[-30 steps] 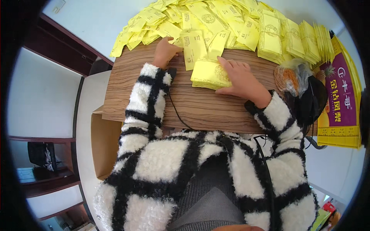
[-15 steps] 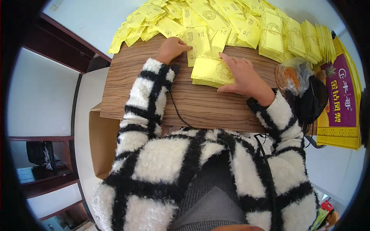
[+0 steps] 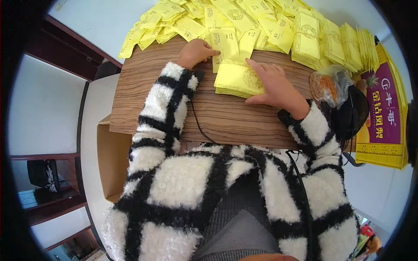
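Note:
My left hand (image 3: 197,54) is closed, thumb and fingertip on the left edge of a flat yellow paper packet (image 3: 227,43) printed with small text. That packet lies at the near side of a heap of similar packets (image 3: 187,27). Just nearer to me, a neat stack of yellow packets (image 3: 235,78) with an ornamental pattern on top sits on the wood-grain table (image 3: 165,106). My right hand (image 3: 275,85) clasps this stack's right end, thumb along the near side and fingers at the far corner. The left fingertips partly hide the packet's edge.
Banded bundles of yellow packets (image 3: 306,37) stand at the back right. A clear plastic bag of orange-brown rubber bands (image 3: 324,89) and a black item (image 3: 350,113) lie beside a purple-and-yellow bag (image 3: 383,108). A cardboard box (image 3: 114,158) is below the table's left edge.
The left fingertips have moved slightly right over the packet's edge. My right hand keeps its hold on the stack. The whole view has shifted slightly.

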